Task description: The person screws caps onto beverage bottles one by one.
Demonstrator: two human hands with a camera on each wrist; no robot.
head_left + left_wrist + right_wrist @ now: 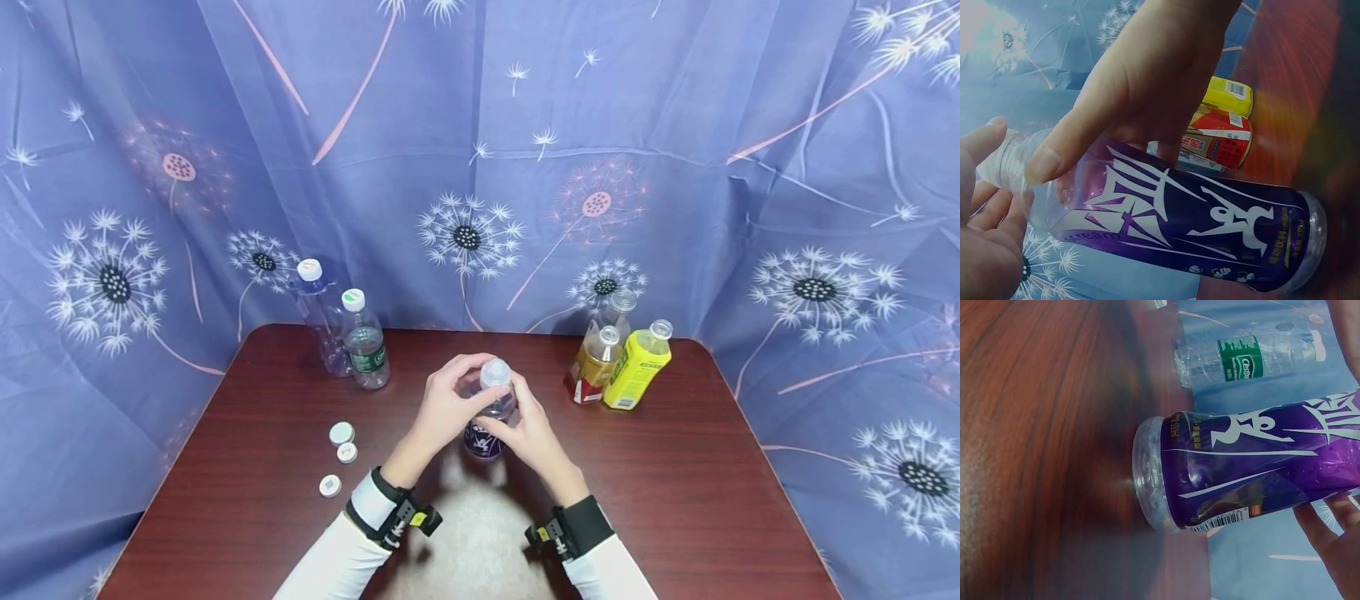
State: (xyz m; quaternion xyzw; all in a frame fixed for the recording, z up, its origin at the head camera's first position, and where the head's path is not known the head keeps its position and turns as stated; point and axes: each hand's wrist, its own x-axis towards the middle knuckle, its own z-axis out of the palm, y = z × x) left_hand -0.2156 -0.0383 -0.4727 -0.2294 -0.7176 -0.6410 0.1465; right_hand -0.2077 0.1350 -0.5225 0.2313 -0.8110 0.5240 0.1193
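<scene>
A clear plastic bottle with a purple label (483,440) stands upright in the middle of the table, between both hands. On top of it sits a translucent whitish cap (495,372). My left hand (448,402) curls its thumb and fingers round the cap and neck. Lower down, my right hand (531,432) grips the bottle's shoulder; its thumb lies across the clear plastic in the left wrist view. The purple label (1260,459) fills much of the right wrist view, with the bottle's base close to the tabletop.
Two clear bottles with white caps, one green-labelled (367,354), stand at the back left. Three uncapped bottles, including a yellow one (637,367) and a red-and-gold one (595,367), cluster at the back right. Loose white caps (342,433) lie left. A patterned curtain (480,100) hangs behind.
</scene>
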